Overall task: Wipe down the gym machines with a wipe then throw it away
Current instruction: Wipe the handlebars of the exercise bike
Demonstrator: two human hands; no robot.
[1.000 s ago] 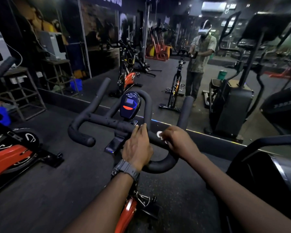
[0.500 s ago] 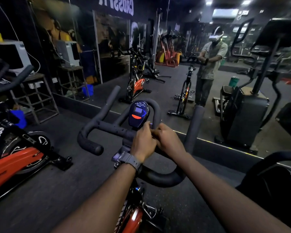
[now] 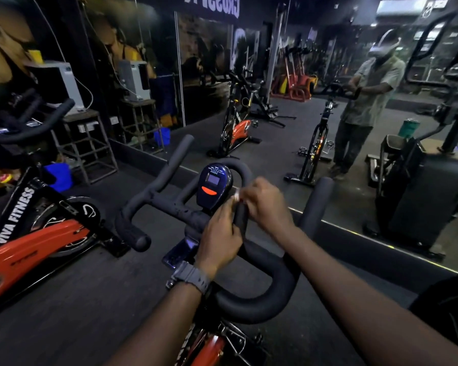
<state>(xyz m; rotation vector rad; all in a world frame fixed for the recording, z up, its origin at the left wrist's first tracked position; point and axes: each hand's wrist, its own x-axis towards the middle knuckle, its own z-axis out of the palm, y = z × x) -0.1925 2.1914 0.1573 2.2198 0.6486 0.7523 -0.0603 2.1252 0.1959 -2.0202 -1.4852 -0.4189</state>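
Note:
The black handlebars (image 3: 262, 299) of an orange spin bike fill the middle of the view, with a blue console (image 3: 214, 186) at their centre. My right hand (image 3: 269, 204), blurred, is closed around the right side of the centre loop bar just beside the console. A small white wipe (image 3: 236, 197) shows at its fingertips. Wearing a grey watch, my left hand (image 3: 220, 233) holds the handlebar just below, its fingertips reaching up next to the wipe. Most of the wipe is hidden under my fingers.
A second orange spin bike (image 3: 37, 241) stands close on the left. A black elliptical machine (image 3: 421, 194) is at the right. A mirror wall runs ahead and reflects me and the bikes. A metal stand (image 3: 90, 143) and a blue bucket (image 3: 58, 175) sit at the left wall.
My right hand has carried the wipe from the right part of the crossbar inward and up the loop bar beside the console. My left hand stays on the bar. The view has shifted.

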